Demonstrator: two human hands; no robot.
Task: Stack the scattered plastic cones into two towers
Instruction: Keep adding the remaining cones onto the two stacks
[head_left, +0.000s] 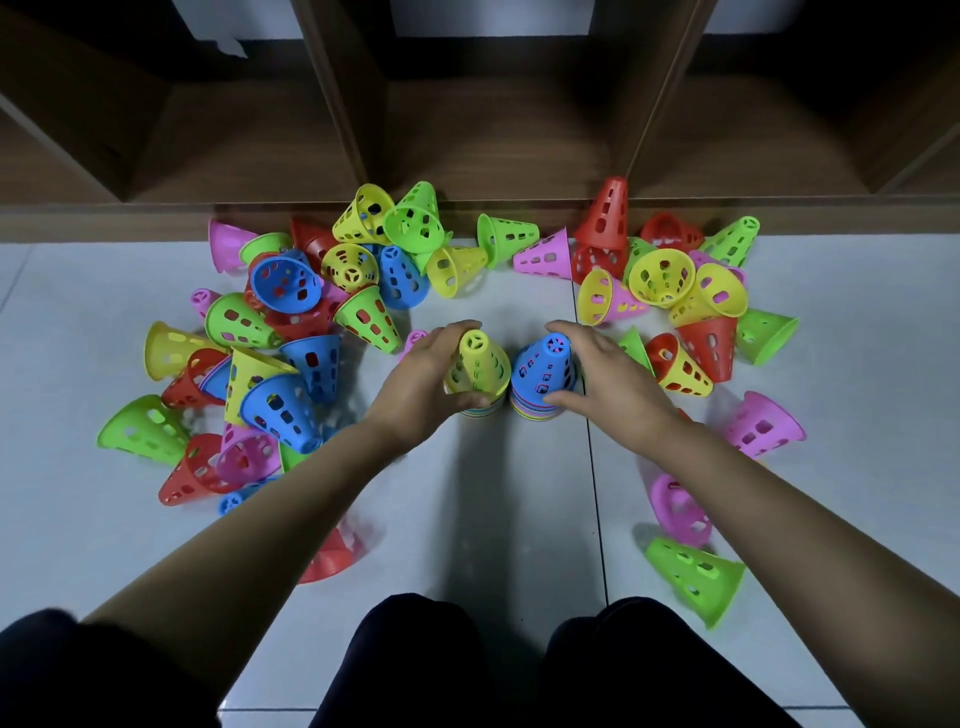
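- The pale tiled floor (483, 509) is where all of this lies, and a dark wooden shelf unit (493, 130) runs along its far edge.
- Loose cones are everywhere: a left heap (291, 322) piled thick, a right heap (675, 291) up against the shelf, and a few strays near the person's knees, such as a green cone (696, 577).
- Two low towers stand side by side in the middle, nearly touching. You can see the left tower (480, 411) and the right tower (535, 413) by their striped bands of rims.
- The left hand (421, 379) wraps the yellow cone (480, 364) on top of the left tower, with the thumb low in front and the fingers curled over the back.
- The right hand (608, 374) cups the blue cone (545, 364) on the right tower the same way, with the thumb at the base and the fingers behind the tip.
- It looks to me like both caps are being seated. I'd press straight down along each axis until the rims sit evenly. I'd also keep the towers from knocking each other, and let go gently so neither one tips.
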